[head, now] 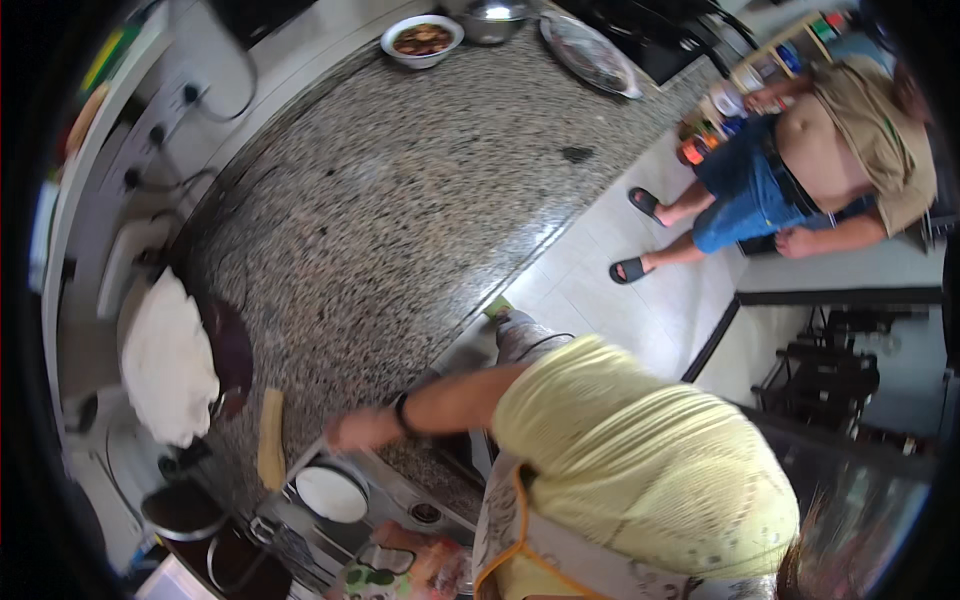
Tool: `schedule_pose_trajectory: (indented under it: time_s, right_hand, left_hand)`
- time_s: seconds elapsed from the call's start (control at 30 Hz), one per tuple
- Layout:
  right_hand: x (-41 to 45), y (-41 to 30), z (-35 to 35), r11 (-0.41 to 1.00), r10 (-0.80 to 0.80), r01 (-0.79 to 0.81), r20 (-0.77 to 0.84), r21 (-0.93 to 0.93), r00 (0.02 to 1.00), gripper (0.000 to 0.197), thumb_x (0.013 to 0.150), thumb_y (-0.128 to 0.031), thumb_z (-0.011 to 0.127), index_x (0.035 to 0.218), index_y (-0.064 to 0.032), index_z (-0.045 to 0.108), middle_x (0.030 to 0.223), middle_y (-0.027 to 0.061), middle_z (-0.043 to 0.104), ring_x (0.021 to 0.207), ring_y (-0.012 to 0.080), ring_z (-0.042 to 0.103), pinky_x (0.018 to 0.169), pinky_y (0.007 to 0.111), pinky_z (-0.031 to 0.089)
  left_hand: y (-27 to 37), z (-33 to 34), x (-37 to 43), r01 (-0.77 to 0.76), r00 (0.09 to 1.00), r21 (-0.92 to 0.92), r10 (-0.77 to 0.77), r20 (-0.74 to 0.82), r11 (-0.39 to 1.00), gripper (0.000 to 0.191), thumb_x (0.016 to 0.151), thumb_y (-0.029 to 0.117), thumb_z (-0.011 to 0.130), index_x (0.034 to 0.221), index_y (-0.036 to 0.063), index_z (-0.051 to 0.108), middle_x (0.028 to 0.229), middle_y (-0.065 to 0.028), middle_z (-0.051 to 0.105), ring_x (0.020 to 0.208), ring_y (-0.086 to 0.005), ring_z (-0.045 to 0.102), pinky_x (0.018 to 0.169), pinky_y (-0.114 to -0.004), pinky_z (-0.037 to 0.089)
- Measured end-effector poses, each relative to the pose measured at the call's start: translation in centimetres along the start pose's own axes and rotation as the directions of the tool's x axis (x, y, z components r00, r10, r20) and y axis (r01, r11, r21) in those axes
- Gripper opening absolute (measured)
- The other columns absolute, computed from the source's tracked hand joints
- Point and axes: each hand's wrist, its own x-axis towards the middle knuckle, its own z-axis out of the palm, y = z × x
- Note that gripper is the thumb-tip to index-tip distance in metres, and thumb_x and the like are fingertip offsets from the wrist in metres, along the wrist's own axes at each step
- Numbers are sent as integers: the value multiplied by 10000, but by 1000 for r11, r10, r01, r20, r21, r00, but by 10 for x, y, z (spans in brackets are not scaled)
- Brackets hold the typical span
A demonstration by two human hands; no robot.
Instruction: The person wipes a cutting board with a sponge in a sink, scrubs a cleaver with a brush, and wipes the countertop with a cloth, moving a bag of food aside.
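Motion blurs my right hand (364, 431), which is over the near corner of the steel sink (390, 480), with a dark band on its wrist. Whether its fingers hold anything cannot be made out. A white round bowl or lid (331, 493) lies in the sink just below it. To its left, a pale, long wooden-looking piece (271, 439) rests on the granite counter (375, 225). At the sink's lower side is a printed plastic bag (379, 574) with reddish contents; a skin-coloured shape beside it may be my left hand, but this is unclear.
A white cloth (169, 360) covers something at the left. Along the far side stand a bowl of brown food (422, 39), a metal bowl (495, 19) and a wrapped oval platter (590, 54). Another person (817, 150) stands on the tiled floor at the right.
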Motion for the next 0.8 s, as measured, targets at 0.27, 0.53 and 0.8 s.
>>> schedule_pose_trajectory:
  time_s: [0.27, 0.53, 0.8]
  right_hand:
    - [9, -17, -113, 707, 483, -290, -140, 646, 864, 125, 709, -59, 663, 829, -24, 663, 752, 106, 659, 625, 199, 627, 587, 358, 501]
    - [-299, 132, -421, 503, 497, -832, -866, 234, 57, 291, 730, 26, 551, 902, -117, 738, 901, 130, 679, 856, 307, 634, 824, 394, 499]
    - [-500, 157, -517, 57, 538, -977, -818, -205, 203, 504, 834, -135, 447, 1335, -87, 454, 1369, 199, 436, 1258, 361, 421, 1047, 466, 336]
  left_hand:
    - [25, 60, 25, -94, 973, 47, 82, 215, 994, 287, 859, 40, 603, 739, 107, 352, 723, 39, 334, 672, -72, 347, 623, -242, 328]
    - [63, 127, 31, -186, 935, 90, 148, 321, 978, 289, 857, 38, 603, 738, 109, 349, 722, 40, 334, 668, -71, 346, 617, -240, 325]
    - [94, 184, 29, -204, 929, 139, 146, 341, 969, 291, 855, 36, 602, 737, 111, 347, 721, 41, 333, 665, -70, 344, 611, -238, 322]
